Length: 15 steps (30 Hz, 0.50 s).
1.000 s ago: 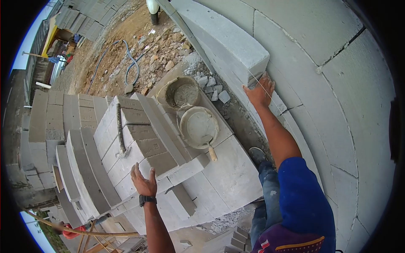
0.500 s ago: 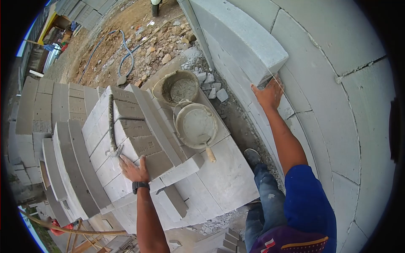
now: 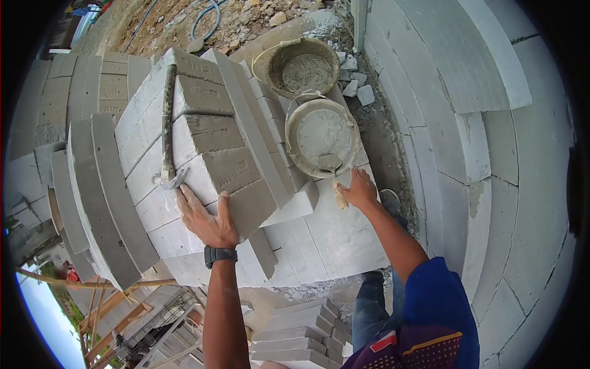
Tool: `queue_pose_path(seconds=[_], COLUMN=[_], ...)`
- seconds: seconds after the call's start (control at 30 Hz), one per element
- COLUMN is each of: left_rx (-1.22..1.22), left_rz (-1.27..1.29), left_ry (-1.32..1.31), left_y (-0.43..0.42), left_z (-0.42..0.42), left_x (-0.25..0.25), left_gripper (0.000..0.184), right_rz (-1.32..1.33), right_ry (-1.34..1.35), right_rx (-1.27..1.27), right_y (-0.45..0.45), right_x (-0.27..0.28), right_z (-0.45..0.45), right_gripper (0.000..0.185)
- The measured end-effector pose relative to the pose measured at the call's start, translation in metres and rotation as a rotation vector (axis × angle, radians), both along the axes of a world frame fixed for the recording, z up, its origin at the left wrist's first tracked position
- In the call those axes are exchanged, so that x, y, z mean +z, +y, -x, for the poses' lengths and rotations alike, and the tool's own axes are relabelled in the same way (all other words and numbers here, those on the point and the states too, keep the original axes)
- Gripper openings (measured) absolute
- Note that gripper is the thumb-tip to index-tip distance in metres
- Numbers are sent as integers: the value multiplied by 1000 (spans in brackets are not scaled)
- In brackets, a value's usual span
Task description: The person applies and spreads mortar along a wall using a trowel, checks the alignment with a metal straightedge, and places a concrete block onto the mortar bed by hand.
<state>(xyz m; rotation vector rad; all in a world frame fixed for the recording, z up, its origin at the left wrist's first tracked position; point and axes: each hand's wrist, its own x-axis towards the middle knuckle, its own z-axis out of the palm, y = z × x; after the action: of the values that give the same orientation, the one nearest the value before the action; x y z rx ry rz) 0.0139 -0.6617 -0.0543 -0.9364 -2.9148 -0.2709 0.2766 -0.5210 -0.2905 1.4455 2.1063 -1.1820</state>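
My left hand (image 3: 209, 222) lies flat on the top of a stack of grey blocks (image 3: 212, 132), fingers spread. Just beyond its fingertips is the head of a hammer (image 3: 168, 123), whose mortar-smeared handle points away across the stack. My right hand (image 3: 359, 189) is at the wooden handle of a trowel (image 3: 340, 195), thumb beside it and fingers apart, not wrapped round it. The trowel's blade rests in wet mortar in the nearer bucket (image 3: 295, 154). Whether the thumb touches the handle I cannot tell.
A second bucket (image 3: 273, 64) with mortar stands behind the first. On the right rises a block wall (image 3: 424, 147), with a block (image 3: 479, 55) set on it. More blocks (image 3: 107, 190) stand at the left, others (image 3: 295, 338) near my feet. Rubble (image 3: 364, 93) lies by the wall.
My right hand has left the block on the wall and come across to the trowel handle. My left hand stays on the stack. The view has shifted, so the buckets appear higher.
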Motion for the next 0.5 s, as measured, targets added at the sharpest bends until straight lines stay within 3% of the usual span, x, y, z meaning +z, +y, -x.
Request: queue_pose_path(seconds=[0.13, 0.2, 0.27, 0.4, 0.5], left_rx=[-6, -2, 1, 20, 6], left_rz=[12, 0, -5, 3, -3], left_ry=[14, 0, -9, -12, -11], left_y=[-2, -1, 0, 4, 4], left_z=[1, 1, 1, -1, -1], left_x=[-1, 0, 1, 6, 5], left_gripper=[94, 95, 96, 95, 93], right_rz=[68, 80, 48, 59, 150], right_ry=[-169, -166, -168, -113, -26], right_rx=[162, 91, 114, 276, 250], right_y=[-35, -41, -33, 20, 55], right_x=[-29, -78, -86, -28, 31], right_z=[54, 67, 69, 54, 39], right_gripper=[85, 79, 73, 60, 55])
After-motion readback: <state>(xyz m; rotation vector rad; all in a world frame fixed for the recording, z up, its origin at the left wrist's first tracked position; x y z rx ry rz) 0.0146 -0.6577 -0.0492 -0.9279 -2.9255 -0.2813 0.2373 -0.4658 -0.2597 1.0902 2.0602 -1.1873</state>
